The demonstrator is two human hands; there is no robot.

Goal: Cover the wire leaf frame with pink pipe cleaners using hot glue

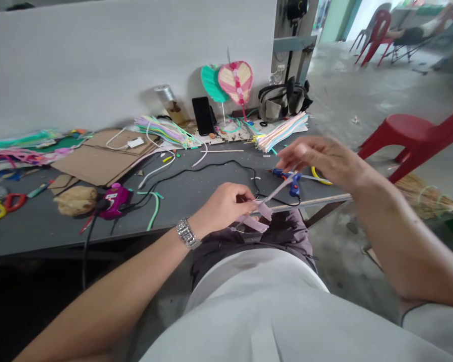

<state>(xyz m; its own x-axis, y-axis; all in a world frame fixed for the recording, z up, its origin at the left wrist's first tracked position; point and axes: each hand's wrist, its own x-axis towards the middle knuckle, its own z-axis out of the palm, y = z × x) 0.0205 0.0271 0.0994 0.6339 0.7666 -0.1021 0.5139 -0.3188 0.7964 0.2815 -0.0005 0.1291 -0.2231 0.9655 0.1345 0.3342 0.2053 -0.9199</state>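
Observation:
My left hand (222, 208), with a metal wristwatch (187, 234), pinches pale pink craft strips (260, 216) over the table's front edge. One strip slants up to the right, its tip just under my right hand (320, 163). That hand is slightly blurred, with loosely curled fingers and nothing visible in them. Beneath it lies a blue glue gun (292, 182) beside yellow-handled pliers (319, 176). A black cable (200, 168) runs across the dark grey table (30, 236) towards my left hand.
Cardboard sheets (101, 156), scissors (13, 202), a magenta device (115, 201), and bundled coloured strips (283, 131) lie on the table. A white wall (117, 60) backs it. To the right stand a red plastic chair (415, 134) and a straw broom (426, 197) on the concrete floor.

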